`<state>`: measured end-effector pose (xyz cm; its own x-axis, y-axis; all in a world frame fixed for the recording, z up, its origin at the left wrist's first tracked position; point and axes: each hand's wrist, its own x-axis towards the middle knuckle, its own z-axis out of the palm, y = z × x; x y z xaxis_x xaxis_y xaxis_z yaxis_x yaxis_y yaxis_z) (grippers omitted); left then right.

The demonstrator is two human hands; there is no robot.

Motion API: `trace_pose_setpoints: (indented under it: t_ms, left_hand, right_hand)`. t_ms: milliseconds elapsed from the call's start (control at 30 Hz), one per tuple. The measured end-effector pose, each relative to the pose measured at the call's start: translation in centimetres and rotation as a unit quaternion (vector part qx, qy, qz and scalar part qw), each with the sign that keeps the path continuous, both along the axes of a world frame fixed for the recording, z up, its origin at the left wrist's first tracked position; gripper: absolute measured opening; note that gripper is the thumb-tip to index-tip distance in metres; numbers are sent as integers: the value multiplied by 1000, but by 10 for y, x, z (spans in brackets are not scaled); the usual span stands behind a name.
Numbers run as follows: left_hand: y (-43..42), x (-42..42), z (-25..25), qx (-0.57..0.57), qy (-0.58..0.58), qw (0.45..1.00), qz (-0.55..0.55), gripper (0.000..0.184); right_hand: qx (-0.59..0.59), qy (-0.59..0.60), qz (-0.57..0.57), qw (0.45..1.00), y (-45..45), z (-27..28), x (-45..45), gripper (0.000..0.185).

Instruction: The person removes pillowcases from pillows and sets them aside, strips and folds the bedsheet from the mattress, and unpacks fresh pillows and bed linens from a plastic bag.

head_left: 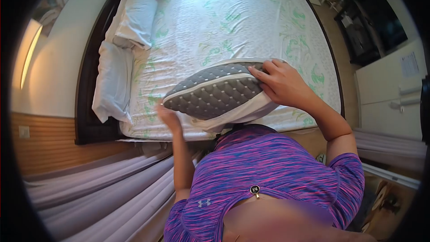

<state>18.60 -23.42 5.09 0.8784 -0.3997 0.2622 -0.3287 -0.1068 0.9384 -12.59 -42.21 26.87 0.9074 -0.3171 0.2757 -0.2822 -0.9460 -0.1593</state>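
A grey quilted pillow (215, 92) with white dots and a pale seam along its edge is held up in front of my chest, over the near side of the bed. White cloth (246, 113), which looks like a pillowcase, hangs around its underside and shows along its far edge. My right hand (280, 82) is closed on the pillow's right end, thumb and fingers pressing the grey fabric and white cloth. At the pillow's left tip is my left hand (168, 115), blurred by motion; whether its fingers grip the corner is unclear.
The bed (251, 22) has a white sheet with green patterns and a dark headboard (92, 67). Two white pillows (136, 18) lie against the headboard. Curtains (112, 192) hang at the lower left. A white cabinet (389, 94) and a dark TV (383, 15) stand right.
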Motion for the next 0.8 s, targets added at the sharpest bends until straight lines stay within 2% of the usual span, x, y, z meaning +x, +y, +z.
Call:
trace_pose_setpoints:
  t_ms: [33,67,100,133,167,233,333,400,433,500,567,633,733,800]
  left_hand:
    - [-17,-13,70,-59,-96,990,86,20]
    - [-31,-35,134,-102,-138,983,70,19]
    - [-44,-45,164,-110,-207,972,-20,21]
    - [-58,-62,184,-58,-291,945,-138,21]
    - [-70,-86,192,-2,-306,922,-236,19]
    - [-90,-124,198,119,-482,803,-331,19]
    - [-99,-124,189,116,-471,800,-352,14]
    - [-101,-116,181,101,-491,796,-339,10]
    - [-99,-113,179,97,-485,798,-346,9]
    - [-95,-108,180,97,-479,799,-352,9]
    - [-88,-107,180,57,-460,815,-348,8]
    - [-86,-104,178,48,-449,830,-328,8]
    - [-79,-98,172,54,-429,856,-282,7]
    - [-81,-90,170,73,-424,867,-252,7]
  right_hand:
    - [-6,-26,9,1000,-3,-5,-1,41]
    - [-9,-31,3,999,-4,-10,-2,41]
    - [-27,-57,15,998,-5,-16,0,40]
    - [-46,-82,30,995,-6,-19,1,38]
    - [-57,-141,48,987,-7,-20,1,32]
    - [-53,-158,76,983,-11,-24,-5,27]
    - [-48,-172,115,977,-25,-26,-28,18]
    - [37,-229,93,968,-39,-39,-48,14]
    - [37,-227,97,968,-46,-41,-55,14]
    - [44,-154,13,987,-58,-45,-61,12]
    - [73,-186,-16,980,-63,-61,-62,13]
    - [126,-213,-48,968,-72,-88,-65,22]
    - [108,-198,-16,974,-64,-162,-64,24]
    - [198,-217,-38,955,-39,-200,-55,26]
